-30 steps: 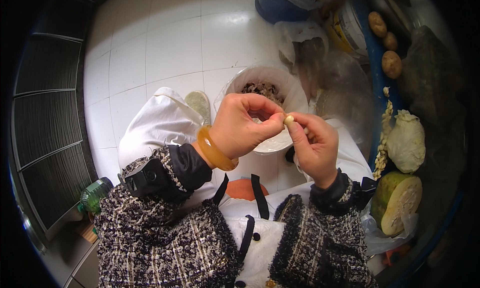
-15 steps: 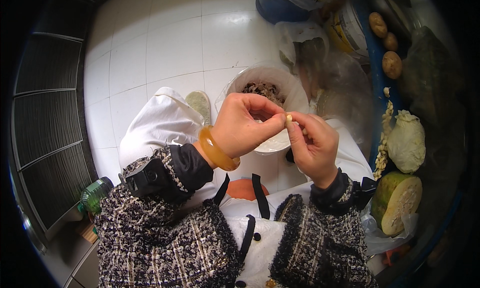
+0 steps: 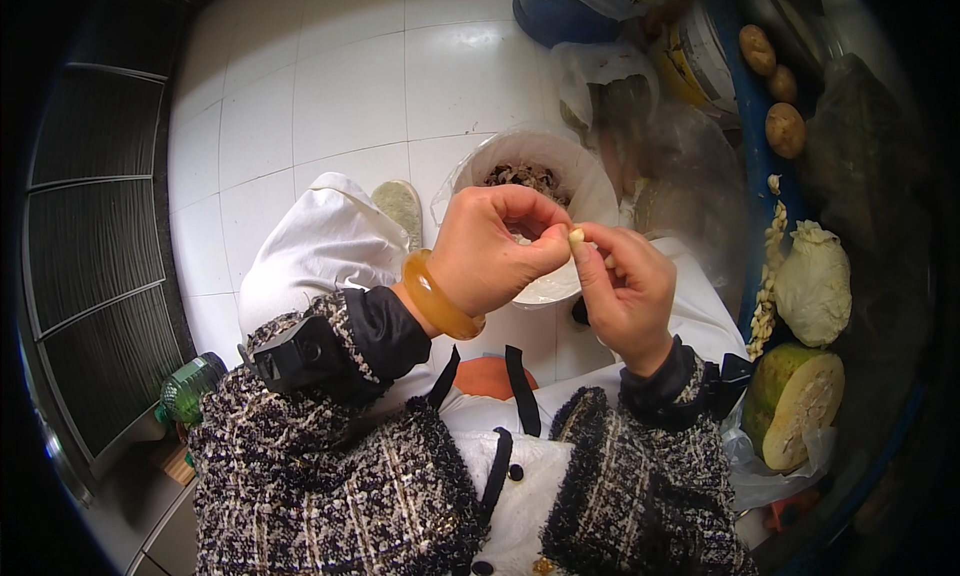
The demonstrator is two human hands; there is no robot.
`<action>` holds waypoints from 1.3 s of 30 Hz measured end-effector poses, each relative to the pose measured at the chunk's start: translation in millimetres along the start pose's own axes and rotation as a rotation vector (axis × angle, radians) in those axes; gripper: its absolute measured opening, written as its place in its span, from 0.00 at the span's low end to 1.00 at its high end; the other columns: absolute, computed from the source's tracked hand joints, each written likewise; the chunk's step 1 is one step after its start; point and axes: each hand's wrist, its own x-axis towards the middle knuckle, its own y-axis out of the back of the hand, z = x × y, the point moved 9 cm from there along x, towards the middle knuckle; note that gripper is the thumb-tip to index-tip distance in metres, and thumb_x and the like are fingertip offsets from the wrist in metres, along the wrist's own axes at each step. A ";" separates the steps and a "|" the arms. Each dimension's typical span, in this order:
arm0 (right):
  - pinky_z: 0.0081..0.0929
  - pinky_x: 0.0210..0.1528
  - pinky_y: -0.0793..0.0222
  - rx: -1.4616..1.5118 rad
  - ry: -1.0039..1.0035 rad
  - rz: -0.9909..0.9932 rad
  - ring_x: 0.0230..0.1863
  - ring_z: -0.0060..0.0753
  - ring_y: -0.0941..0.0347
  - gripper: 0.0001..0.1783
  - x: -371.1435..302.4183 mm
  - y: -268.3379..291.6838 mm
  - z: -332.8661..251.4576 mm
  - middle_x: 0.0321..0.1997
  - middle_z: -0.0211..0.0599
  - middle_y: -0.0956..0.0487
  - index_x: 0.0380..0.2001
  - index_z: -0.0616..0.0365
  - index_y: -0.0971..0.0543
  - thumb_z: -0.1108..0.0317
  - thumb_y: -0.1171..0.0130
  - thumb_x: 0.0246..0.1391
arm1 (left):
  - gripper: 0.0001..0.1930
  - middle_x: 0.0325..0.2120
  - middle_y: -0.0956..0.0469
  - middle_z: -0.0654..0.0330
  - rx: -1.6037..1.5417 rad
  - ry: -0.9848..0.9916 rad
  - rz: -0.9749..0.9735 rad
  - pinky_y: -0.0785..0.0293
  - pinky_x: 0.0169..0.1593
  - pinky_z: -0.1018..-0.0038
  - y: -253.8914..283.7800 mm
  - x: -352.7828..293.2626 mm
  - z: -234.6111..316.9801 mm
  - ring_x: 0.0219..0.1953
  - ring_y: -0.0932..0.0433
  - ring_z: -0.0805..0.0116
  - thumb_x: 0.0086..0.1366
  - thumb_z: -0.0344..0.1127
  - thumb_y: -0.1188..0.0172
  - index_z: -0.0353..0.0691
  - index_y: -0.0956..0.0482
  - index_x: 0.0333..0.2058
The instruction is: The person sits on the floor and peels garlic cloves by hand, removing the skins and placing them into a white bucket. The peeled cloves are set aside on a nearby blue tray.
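Over a bin, my two hands meet at one small pale garlic clove (image 3: 577, 236). My right hand (image 3: 628, 286) pinches it between thumb and forefinger, and a few more pale cloves (image 3: 611, 263) show inside its curled fingers. My left hand (image 3: 497, 246), with an amber bangle (image 3: 440, 298) at the wrist, has its thumb and forefinger closed on the clove's left side; whether a bit of skin is between them is too small to tell. Beneath, the round bin (image 3: 590, 166) has a clear plastic liner and dark scraps (image 3: 528, 179) inside, partly hidden by my hands.
Along a blue edge (image 3: 752, 191) at right lie loose garlic cloves (image 3: 769, 276), potatoes (image 3: 785, 131), a pale cabbage (image 3: 813, 284) and a cut green gourd (image 3: 795, 406). Plastic bags (image 3: 690, 196) stand behind the bin. At left are dark drawers (image 3: 95, 236) and a green bottle (image 3: 192, 386).
My left hand and its bangle have shifted very slightly to the right. The right hand keeps the clove in nearly the same place.
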 end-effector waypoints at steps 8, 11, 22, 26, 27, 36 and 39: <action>0.16 0.20 0.37 0.044 -0.048 0.036 0.18 0.17 0.32 0.07 -1.3 2.9 6.6 0.26 0.36 0.22 0.36 0.65 0.21 0.76 0.40 0.52 | 0.09 0.31 0.19 0.58 -0.059 0.017 -0.078 0.25 0.41 0.80 -4.4 -1.4 -0.6 0.34 0.21 0.75 0.60 0.28 0.39 0.28 0.20 0.37; 0.18 0.19 0.37 -0.031 0.011 0.035 0.18 0.20 0.31 0.07 -0.2 3.8 -0.1 0.24 0.35 0.24 0.35 0.65 0.21 0.75 0.40 0.51 | 0.09 0.30 0.18 0.58 0.149 -0.125 -0.053 0.26 0.40 0.80 -1.6 -4.7 14.7 0.33 0.22 0.76 0.58 0.28 0.38 0.28 0.19 0.36; 0.30 0.19 0.36 -0.347 0.250 0.052 0.18 0.36 0.30 0.10 -0.1 3.0 -17.3 0.20 0.36 0.27 0.33 0.61 0.21 0.73 0.36 0.43 | 0.06 0.21 0.19 0.61 0.294 -0.165 0.016 0.27 0.33 0.81 -0.8 -5.2 22.6 0.27 0.24 0.80 0.53 0.27 0.38 0.30 0.18 0.28; 0.30 0.19 0.36 -0.394 0.294 0.045 0.18 0.37 0.30 0.11 -1.8 0.5 -19.9 0.20 0.36 0.27 0.33 0.62 0.21 0.73 0.36 0.43 | 0.06 0.21 0.20 0.61 0.329 -0.172 0.031 0.27 0.33 0.82 0.9 -6.7 22.3 0.26 0.24 0.80 0.52 0.27 0.39 0.30 0.18 0.27; 0.30 0.19 0.36 -0.393 0.300 0.046 0.18 0.37 0.30 0.11 -1.5 1.0 -19.8 0.20 0.35 0.27 0.33 0.62 0.21 0.73 0.36 0.43 | 0.06 0.21 0.20 0.61 0.332 -0.181 0.032 0.27 0.33 0.82 0.1 -6.2 22.6 0.26 0.24 0.80 0.52 0.27 0.39 0.30 0.18 0.27; 0.31 0.19 0.35 -0.451 0.337 0.037 0.18 0.38 0.30 0.11 -1.5 -1.3 -24.4 0.19 0.36 0.28 0.33 0.63 0.21 0.73 0.36 0.42 | 0.06 0.19 0.21 0.59 0.353 -0.214 0.046 0.26 0.30 0.80 0.7 -5.7 24.1 0.23 0.24 0.76 0.51 0.29 0.39 0.32 0.19 0.25; 0.25 0.19 0.38 -0.344 0.247 0.031 0.16 0.30 0.33 0.11 -1.3 1.1 -16.9 0.18 0.33 0.29 0.34 0.64 0.21 0.74 0.36 0.44 | 0.06 0.17 0.21 0.56 0.359 -0.291 0.082 0.25 0.27 0.77 1.2 -5.6 29.2 0.19 0.22 0.70 0.50 0.32 0.38 0.34 0.19 0.23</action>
